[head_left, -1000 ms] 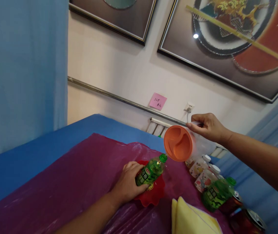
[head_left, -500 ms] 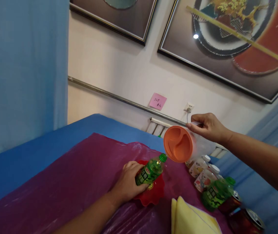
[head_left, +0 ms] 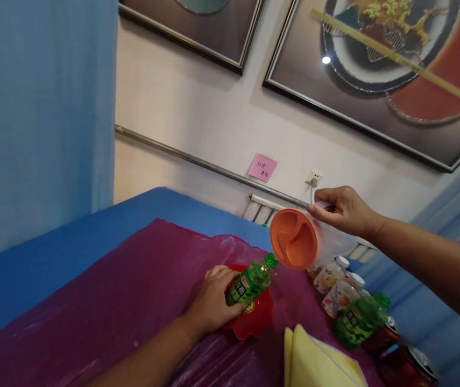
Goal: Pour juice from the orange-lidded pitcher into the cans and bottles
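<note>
My left hand (head_left: 212,301) is wrapped round a green-labelled bottle (head_left: 249,280) with a green cap, tilted up to the right over a red wavy-edged plate (head_left: 260,317). Higher and to the right, my right hand (head_left: 345,209) pinches the handle of a clear pitcher (head_left: 334,241) with an orange lid (head_left: 293,238). The pitcher is tipped, its lid facing me, just above and beside the bottle's cap. The lower part of the pitcher is blurred behind my right hand and forearm.
A folded yellow cloth (head_left: 320,360) lies on the purple plastic sheet (head_left: 112,290) at the front. On the right stand white-capped bottles (head_left: 337,295), another green bottle (head_left: 359,321) and cans (head_left: 409,365). Behind are a metal rail (head_left: 197,161) and a blue curtain (head_left: 44,107).
</note>
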`<state>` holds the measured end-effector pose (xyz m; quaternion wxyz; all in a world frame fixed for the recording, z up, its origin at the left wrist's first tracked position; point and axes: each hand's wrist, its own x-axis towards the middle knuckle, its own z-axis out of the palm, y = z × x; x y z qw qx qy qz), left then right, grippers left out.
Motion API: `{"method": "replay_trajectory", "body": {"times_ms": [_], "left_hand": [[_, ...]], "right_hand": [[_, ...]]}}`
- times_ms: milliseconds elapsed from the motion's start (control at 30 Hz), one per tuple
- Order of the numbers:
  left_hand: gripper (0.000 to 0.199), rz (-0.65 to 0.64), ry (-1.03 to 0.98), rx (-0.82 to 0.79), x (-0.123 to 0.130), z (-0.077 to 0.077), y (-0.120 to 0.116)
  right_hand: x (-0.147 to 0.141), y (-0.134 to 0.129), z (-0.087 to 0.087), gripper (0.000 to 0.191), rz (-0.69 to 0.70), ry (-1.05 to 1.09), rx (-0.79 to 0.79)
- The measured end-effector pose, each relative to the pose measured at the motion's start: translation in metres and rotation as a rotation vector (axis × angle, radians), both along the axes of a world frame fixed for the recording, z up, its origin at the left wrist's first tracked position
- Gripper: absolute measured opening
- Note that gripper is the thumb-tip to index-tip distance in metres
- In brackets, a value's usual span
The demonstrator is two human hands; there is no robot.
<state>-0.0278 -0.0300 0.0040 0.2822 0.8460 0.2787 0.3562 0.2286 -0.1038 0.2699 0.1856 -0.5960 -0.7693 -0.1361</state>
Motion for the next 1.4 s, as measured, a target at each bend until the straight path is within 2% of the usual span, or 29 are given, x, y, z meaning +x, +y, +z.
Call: {"method": "replay_trajectory", "body": {"times_ms": [500, 1400], "left_hand": [[0.049, -0.004, -0.015, -0.023, -0.0003, -0.0007, -0.0005], [0.048, 0.009, 0.007, -0.014, -0.0001, 0.0003, -0.0005]], "right_hand": [[-0.0017, -0.0011, 0.0024, 0.049, -0.002, -0.034, 0.029], [-0.0066, -0.0031, 0.0021, 0.044, 0.026, -0.065, 0.038]]}}
